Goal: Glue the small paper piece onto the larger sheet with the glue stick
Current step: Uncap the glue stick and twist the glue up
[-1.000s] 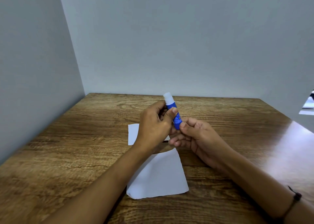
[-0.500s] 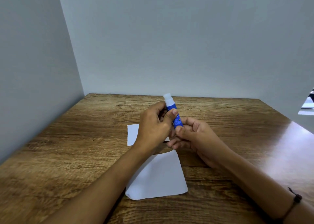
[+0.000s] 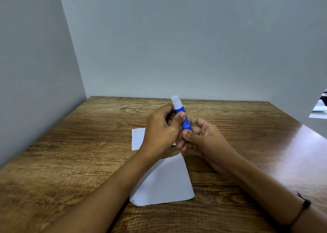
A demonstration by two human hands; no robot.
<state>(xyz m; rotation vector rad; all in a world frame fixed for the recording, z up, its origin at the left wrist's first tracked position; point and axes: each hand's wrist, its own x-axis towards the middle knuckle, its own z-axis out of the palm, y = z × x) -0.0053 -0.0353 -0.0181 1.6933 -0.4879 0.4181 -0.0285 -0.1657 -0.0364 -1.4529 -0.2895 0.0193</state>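
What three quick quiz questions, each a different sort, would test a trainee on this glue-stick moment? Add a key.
1. True or false: the glue stick lies flat on the table.
2. Which hand holds the stick's lower end? A) left hand B) right hand C) neither
3. Fill in: the paper nearer the camera is the ____ sheet; the small paper piece lies beyond it, partly hidden by the left hand.

Key: 1 false, both hands hold it in the air, white end up. 2 B, its thumb and fingers pinch the base while the left grips the blue body. 3 larger.
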